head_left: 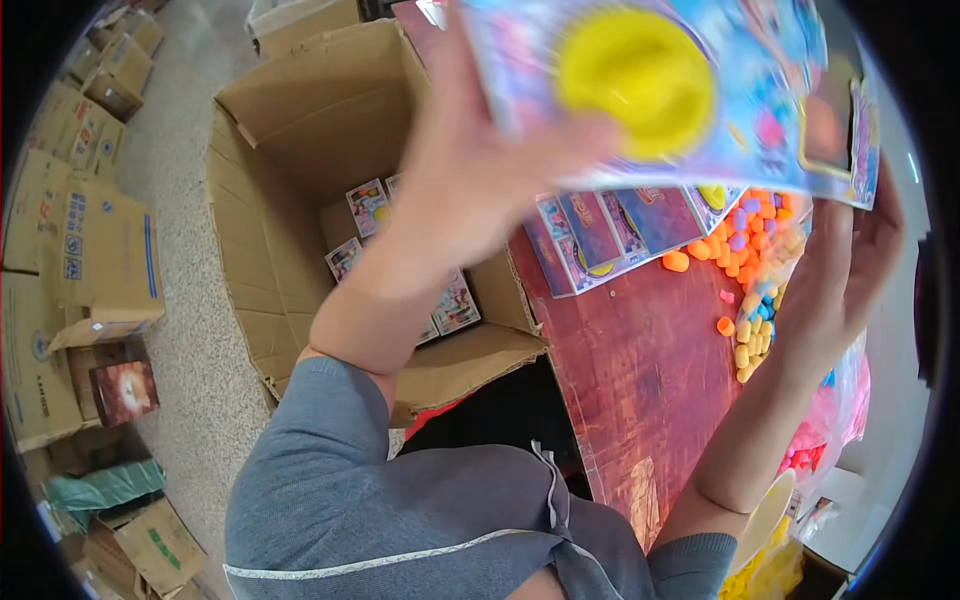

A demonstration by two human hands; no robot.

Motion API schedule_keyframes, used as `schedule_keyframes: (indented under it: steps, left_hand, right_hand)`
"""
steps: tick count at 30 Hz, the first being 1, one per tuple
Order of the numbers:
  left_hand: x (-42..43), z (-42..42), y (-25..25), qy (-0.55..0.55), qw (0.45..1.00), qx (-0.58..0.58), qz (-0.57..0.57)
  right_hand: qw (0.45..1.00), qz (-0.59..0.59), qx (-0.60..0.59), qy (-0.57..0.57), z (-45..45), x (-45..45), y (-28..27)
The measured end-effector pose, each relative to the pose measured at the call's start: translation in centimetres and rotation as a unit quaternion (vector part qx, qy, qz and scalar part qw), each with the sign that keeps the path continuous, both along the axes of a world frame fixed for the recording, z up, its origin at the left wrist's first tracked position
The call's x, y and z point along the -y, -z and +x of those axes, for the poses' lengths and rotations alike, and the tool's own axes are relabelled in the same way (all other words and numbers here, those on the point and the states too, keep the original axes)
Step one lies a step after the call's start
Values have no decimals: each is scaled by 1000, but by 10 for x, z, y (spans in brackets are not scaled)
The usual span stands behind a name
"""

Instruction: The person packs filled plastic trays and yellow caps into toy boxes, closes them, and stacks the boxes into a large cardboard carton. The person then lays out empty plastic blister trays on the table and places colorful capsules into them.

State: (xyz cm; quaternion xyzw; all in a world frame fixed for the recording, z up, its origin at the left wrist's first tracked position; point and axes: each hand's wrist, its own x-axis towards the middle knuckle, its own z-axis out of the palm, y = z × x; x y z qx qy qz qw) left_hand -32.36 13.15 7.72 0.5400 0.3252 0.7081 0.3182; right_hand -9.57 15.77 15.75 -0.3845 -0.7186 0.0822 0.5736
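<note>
A colorful printed toy box (755, 70) with a yellow round part on its face is held up at the top right, smeared by motion. My left hand (480, 180) grips its left end, thumb across the front. At the lower right corner my right hand (845, 260) holds the other end, its fingers partly hidden behind the box. Beneath it, more purple printed boxes (640, 228) lie on the red table (640, 350). Orange, purple, yellow and blue small pieces (745, 235) are heaped beside them, close to my right forearm.
Left of the table stands an open cardboard carton (265, 200) with several small printed boxes (455, 305) inside. More cardboard cartons (105, 245) line the floor at the far left. Plastic bags of pink (835, 410) and yellow pieces (765, 570) are at right.
</note>
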Motion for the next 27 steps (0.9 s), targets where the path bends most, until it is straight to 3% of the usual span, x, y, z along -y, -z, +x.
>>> schedule_keyframes:
  steps: [1, 2, 3, 4, 5, 7, 8, 9, 10, 12, 13, 15, 17, 18, 20, 22, 27]
  left_hand:
    - [12, -7, -15, -68, 997, 47, -9]
    - [18, -22, -30, -135, 974, 141, -112]
    - [14, -66, -13, -86, 985, 152, -6]
    - [10, -111, 3, -37, 981, 161, 100]
    - [15, -124, 0, -84, 982, 128, 114]
    - [23, -161, 4, -70, 988, 71, 114]
    - [26, -175, 10, -75, 989, 71, 109]
    - [29, -188, 21, -197, 980, -20, -3]
    - [29, -198, 33, -310, 937, -109, -116]
    - [12, -213, 78, -330, 908, -112, -231]
    - [1, -227, 110, -332, 906, -113, -237]
    - [-18, -266, 189, -391, 799, -231, -395]
    - [-26, -301, 284, -392, 749, -276, -458]
    - [-24, -301, 306, -367, 731, -250, -517]
    - [-17, -307, 376, -434, 684, -280, -515]
    - [-7, -314, 432, -450, 688, -264, -505]
    - [-17, -314, 501, -491, 675, -268, -481]
  right_hand:
    - [996, 40, 37, -77, -2, 3, 2]
    - [982, 81, 72, -154, -3, 5, 3]
    - [982, 78, 71, -155, 1, 9, 5]
    - [984, 86, 88, -126, 10, 16, 8]
    - [985, 95, 105, -98, 17, 26, 12]
    - [991, 68, 111, -19, 32, 54, 35]
    - [996, 60, 55, 38, 30, 67, 50]
    - [997, 47, 64, 19, 40, 79, 67]
    - [997, 35, 73, -1, 55, 91, 85]
    - [980, 4, 201, 5, 82, 113, 112]
    - [979, -2, 202, 1, 84, 118, 132]
    - [970, -54, 236, -32, 84, 127, 172]
    - [947, -207, 242, -43, 81, 139, 198]
    - [946, -210, 244, -44, 86, 146, 215]
    - [896, -367, 249, 0, 97, 159, 247]
    - [904, -289, 313, 18, 98, 159, 266]
    - [895, -316, 309, 54, 98, 162, 272]
